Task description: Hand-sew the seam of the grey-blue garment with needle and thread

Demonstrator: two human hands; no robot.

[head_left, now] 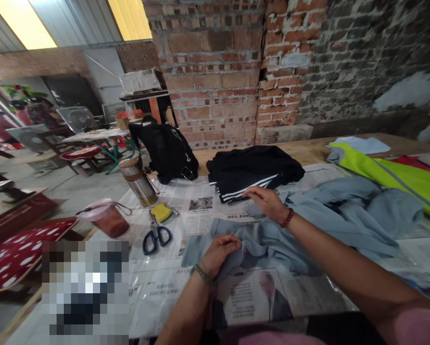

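On the newspapered bench (172, 287), keep your left hand (220, 251) pinching the grey garment (308, 225) shut-fingered while your right hand (268, 201), fingers spread flat, smooths beside it.

Pink sleeve on right arm; red bead bracelet rt wrist, green lt.

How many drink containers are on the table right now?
2. A steel flask stands upright near the black bag; a pink-lidded jar sits nearer, left of the blue scissors. Others may be hidden behind the bag.
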